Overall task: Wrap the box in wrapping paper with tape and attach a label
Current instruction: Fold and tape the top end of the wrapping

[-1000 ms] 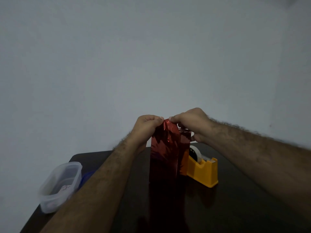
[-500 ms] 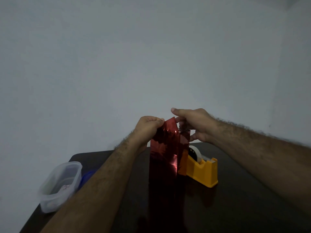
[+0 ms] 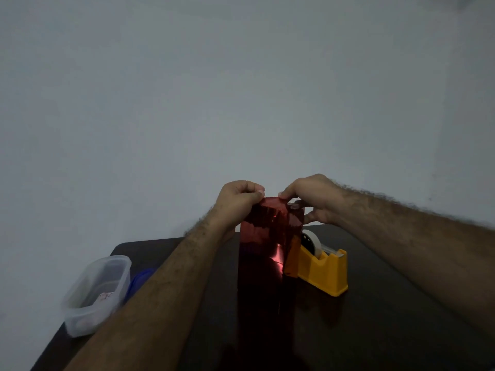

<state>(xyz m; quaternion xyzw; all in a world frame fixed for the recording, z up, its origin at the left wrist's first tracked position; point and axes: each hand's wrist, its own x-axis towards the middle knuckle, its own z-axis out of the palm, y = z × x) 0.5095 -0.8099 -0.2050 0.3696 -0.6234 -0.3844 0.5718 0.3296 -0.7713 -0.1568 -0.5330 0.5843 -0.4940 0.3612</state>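
Observation:
A tall box wrapped in shiny red paper (image 3: 263, 253) stands upright on the dark table (image 3: 388, 317). My left hand (image 3: 237, 200) pinches the paper's top edge at the left corner with curled fingers. My right hand (image 3: 314, 198) pinches the paper at the box's top right, fingertips pressed on the fold. A loose flap of paper hangs down the box's right side. A yellow tape dispenser (image 3: 322, 269) with a white roll sits just right of the box. No label can be made out.
A clear plastic tub (image 3: 93, 295) with small items inside sits at the table's left edge, a blue lid (image 3: 139, 279) beside it. A plain grey wall rises right behind the table.
My right hand has come back down onto the top of the box and pinches the paper again, after its fingers had lifted and spread. The left hand kept its grip.

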